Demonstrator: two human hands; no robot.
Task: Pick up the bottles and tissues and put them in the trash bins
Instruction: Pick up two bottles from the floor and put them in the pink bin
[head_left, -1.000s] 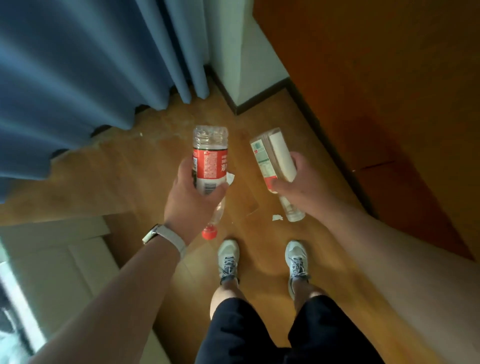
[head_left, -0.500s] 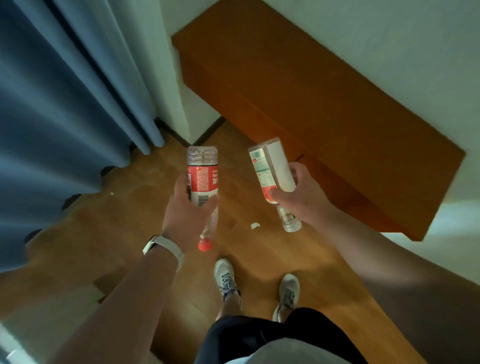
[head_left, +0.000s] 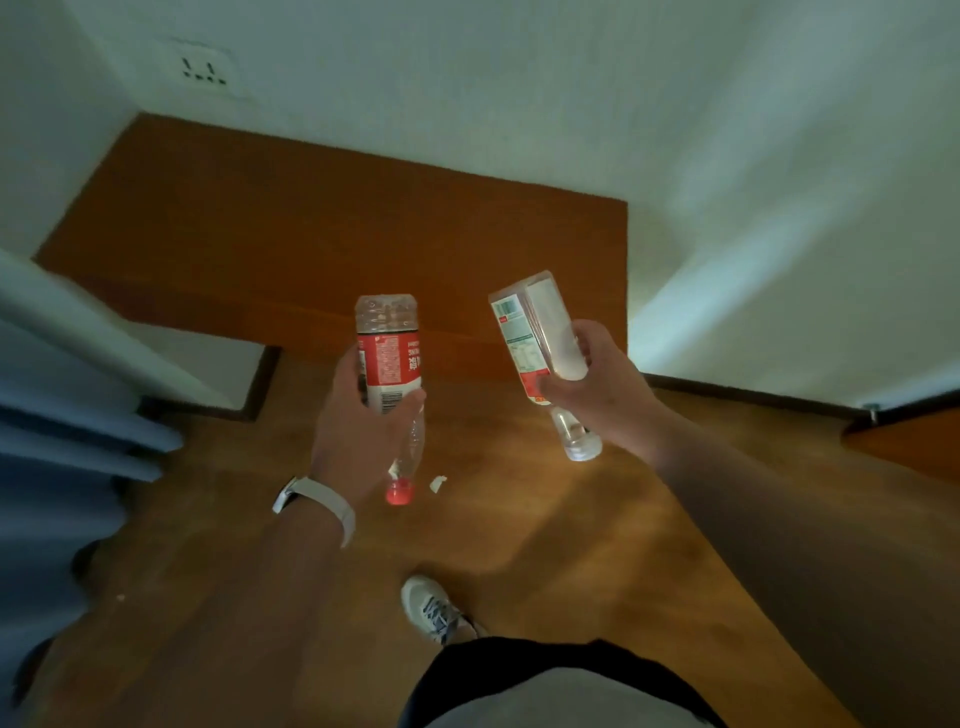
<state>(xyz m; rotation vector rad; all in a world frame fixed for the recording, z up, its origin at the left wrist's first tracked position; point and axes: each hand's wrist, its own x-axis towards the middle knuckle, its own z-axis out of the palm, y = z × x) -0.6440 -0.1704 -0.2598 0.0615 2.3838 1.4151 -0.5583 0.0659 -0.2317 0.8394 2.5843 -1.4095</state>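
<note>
My left hand (head_left: 358, 431) grips a clear plastic bottle with a red label (head_left: 388, 364), held upside down so its red cap points at the floor. My right hand (head_left: 597, 384) holds a second bottle with a white and green label (head_left: 530, 325), also inverted, its clear cap lowest. Both bottles hang in the air at chest height, a little apart. A small white scrap of tissue (head_left: 437, 484) lies on the wooden floor below the red-label bottle. No trash bin is in sight.
A reddish-brown wooden cabinet (head_left: 332, 228) stands against the white wall ahead, with a wall socket (head_left: 204, 70) above it. Blue curtains (head_left: 62, 415) hang at the left. A wooden door edge (head_left: 904, 441) shows at the right. My shoe (head_left: 434, 605) is on the floor.
The view has swung right and upward: the curtain slid to the left edge and the cabinet top and wall came into the centre. Both hands kept their bottles; one foot has stepped out of sight.
</note>
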